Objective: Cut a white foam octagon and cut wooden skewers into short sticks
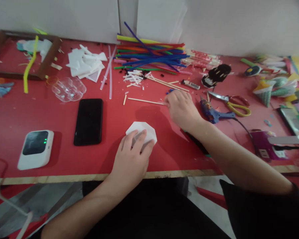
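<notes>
Pale wall (pixel 59 16) seen behind; red table (pixel 63 119) cluttered, pipe cleaners (pixel 151 60) heaped at the back. Left hand (pixel 131 151) open, fingers spread. Right hand (pixel 181 109) curled, blurred; whether anything is gripped cannot be told. Glue gun (pixel 215 115) set just beside the right wrist; its nozzle should be given room. Paper (pixel 141 125) partly covered by the left fingers near the table's front edge; best steadied lightly, so no crease is pressed in. Stick (pixel 147 101) laid flat, its right end at the right fingertips; best kept unbent

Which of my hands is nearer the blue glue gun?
Right. Your right hand is just left of the glue gun; your left hand is farther away, on the white paper.
</notes>
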The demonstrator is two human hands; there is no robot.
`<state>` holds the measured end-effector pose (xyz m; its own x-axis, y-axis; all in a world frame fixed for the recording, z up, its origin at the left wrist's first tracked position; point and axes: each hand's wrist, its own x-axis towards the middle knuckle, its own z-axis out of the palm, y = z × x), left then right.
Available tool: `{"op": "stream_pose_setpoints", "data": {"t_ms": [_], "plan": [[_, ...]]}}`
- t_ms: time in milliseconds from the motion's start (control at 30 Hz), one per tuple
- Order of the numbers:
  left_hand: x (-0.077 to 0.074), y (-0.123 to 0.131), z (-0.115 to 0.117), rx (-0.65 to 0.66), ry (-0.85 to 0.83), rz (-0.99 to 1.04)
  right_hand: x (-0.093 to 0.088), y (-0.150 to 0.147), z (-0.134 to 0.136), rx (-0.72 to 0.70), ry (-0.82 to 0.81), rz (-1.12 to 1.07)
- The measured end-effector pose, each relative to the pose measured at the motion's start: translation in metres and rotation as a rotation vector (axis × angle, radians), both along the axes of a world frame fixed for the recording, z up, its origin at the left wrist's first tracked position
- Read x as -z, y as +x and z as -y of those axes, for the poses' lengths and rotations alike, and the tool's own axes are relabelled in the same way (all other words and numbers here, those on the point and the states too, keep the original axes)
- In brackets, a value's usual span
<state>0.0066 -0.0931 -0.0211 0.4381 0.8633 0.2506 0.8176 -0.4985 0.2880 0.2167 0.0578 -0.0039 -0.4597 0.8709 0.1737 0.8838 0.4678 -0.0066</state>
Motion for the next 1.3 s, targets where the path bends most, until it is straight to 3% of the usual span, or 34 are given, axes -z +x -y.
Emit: {"op": "stream_pose_setpoints", "data": {"t_ms": [233,367,467,600,767,867,967,1100,1300], "plan": [[-0.004,0.002,0.01,0.025,0.087,0.184,-0.041,-0.032,-0.108,0.122,0.009,-0.084],[-0.003,0.014,0.006,-0.087,0.042,0.088,-0.032,-0.057,-0.137,0.073,-0.073,-0.09],[0.001,0.018,-0.003,-0.212,0.016,-0.017,-0.022,-0.064,-0.139,0.01,-0.136,-0.068],[0.004,0.01,-0.011,-0.191,-0.002,-0.047,-0.028,-0.046,-0.109,-0.046,-0.11,-0.147],[0.005,-0.005,-0.013,-0.052,-0.045,-0.012,-0.038,0.021,-0.027,0.011,-0.159,-0.073],[0.004,-0.008,-0.014,-0.007,-0.063,0.027,-0.026,0.062,0.03,0.089,-0.22,0.074],[0.001,-0.007,-0.016,0.003,-0.071,0.052,-0.009,0.088,0.072,0.113,-0.247,0.064],[-0.001,-0.003,-0.019,0.019,-0.049,0.04,0.001,0.093,0.096,0.079,-0.212,-0.063],[0.001,0.0,-0.02,0.003,-0.001,-0.018,-0.017,0.06,0.098,0.074,-0.287,-0.325]]}}
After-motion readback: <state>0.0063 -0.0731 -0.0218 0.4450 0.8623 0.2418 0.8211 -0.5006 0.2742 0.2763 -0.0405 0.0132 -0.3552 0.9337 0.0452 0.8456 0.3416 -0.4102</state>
